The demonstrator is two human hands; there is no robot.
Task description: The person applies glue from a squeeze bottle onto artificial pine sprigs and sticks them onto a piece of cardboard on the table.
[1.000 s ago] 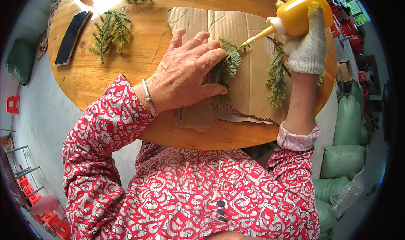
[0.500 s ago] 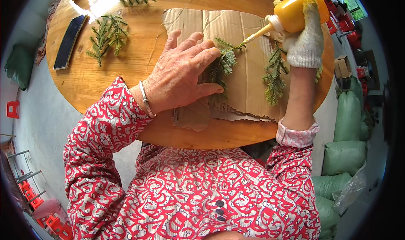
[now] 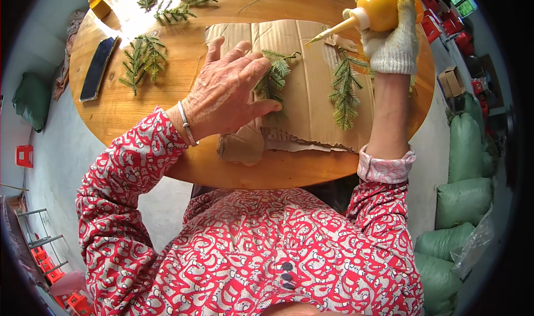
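Note:
My right hand (image 3: 394,41), in a white knitted glove with yellow-stained fingers, grips a yellow squeeze bottle (image 3: 384,9). Its tapered nozzle points left and down, a little apart from the stem of a green fir sprig (image 3: 278,71). That sprig lies on a flat piece of brown cardboard (image 3: 308,102). My bare left hand (image 3: 231,85) rests over the cardboard's left part with fingers spread, index finger and thumb beside the sprig; any contact under the palm is hidden. Another fir sprig (image 3: 346,91) lies on the cardboard's right part, close to my right wrist.
On the round wooden table (image 3: 183,49) lie a dark flat phone-like slab (image 3: 99,68), a loose fir sprig (image 3: 143,60), several more at the back, and a smaller yellow bottle (image 3: 100,6). The cardboard's near edge is torn. Green sacks (image 3: 464,202) line the floor at right.
The nozzle tip has come off the sprig's stem and now hangs apart from it. My left hand keeps its place by the sprig. The whole view has shifted slightly.

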